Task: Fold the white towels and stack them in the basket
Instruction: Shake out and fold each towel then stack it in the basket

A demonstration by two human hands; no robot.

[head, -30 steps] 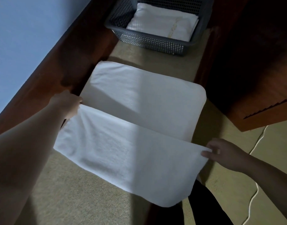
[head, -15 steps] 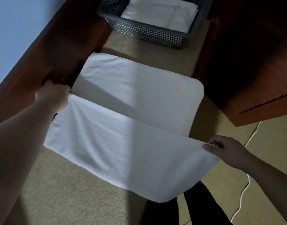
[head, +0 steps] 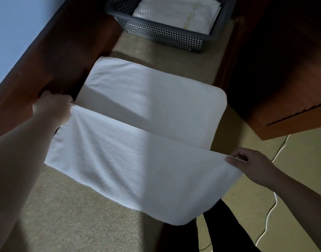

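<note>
A white towel (head: 138, 135) lies on the tan surface, its far half flat and its near half lifted as a flap. My left hand (head: 53, 110) pinches the flap's left corner beside the wooden side board. My right hand (head: 250, 165) pinches the flap's right corner, thumb on top. The flap's raised edge runs between my two hands, and its lower fold hangs toward me. Further away stands a grey perforated basket (head: 161, 35) with folded white towels (head: 178, 13) inside.
A dark wooden board (head: 52, 57) runs along the left, against a pale blue wall. A wooden cabinet (head: 283, 79) stands at the right. A white cable (head: 272, 206) trails over the floor at the lower right. My dark-clothed legs (head: 223, 231) show below the towel.
Both hands stay on the same towel corners and have hardly shifted. The view has tilted down slightly, so the basket sits closer to the top edge.
</note>
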